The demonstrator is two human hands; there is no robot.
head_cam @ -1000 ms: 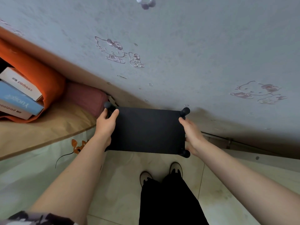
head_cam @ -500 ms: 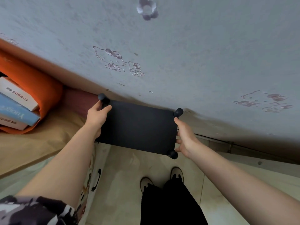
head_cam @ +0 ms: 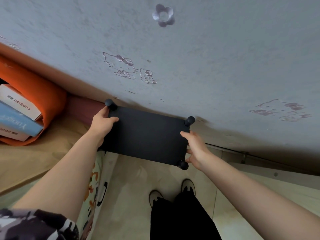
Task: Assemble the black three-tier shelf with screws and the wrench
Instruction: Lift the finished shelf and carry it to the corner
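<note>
A: While both arms reach forward, the left hand (head_cam: 102, 124) grips the left short edge of the black shelf (head_cam: 147, 134), thumb lying on the top panel, fingers curled under near the far-left round cap (head_cam: 109, 103).

B: And the other side?

A: Right hand (head_cam: 195, 149) holds the right short edge, thumb on top, fingers wrapped below the panel. It sits between the far-right cap (head_cam: 190, 120) and the near-right cap (head_cam: 183, 165). Neither hand is free; both clasp the shelf.

B: Position of the shelf?

A: Held between the two hands, top panel facing the camera, slightly tilted so its left end lies farther away than its right. Its far edge is near the grey wall (head_cam: 190, 58); whether it touches cannot be told. Lower tiers are hidden under the top panel.

B: Surroundings?

A: Below the shelf, pale floor tiles (head_cam: 131, 187) and two shoes (head_cam: 173, 193) with black trousers. To the left, a tan surface (head_cam: 34, 158), with an orange cloth (head_cam: 34, 89) wrapped round stacked boxes (head_cam: 17, 111). A reddish cushion (head_cam: 83, 108) sits just beyond the left hand. The wall bears cartoon cat stickers (head_cam: 121, 66) and a flower sticker (head_cam: 163, 15).
</note>
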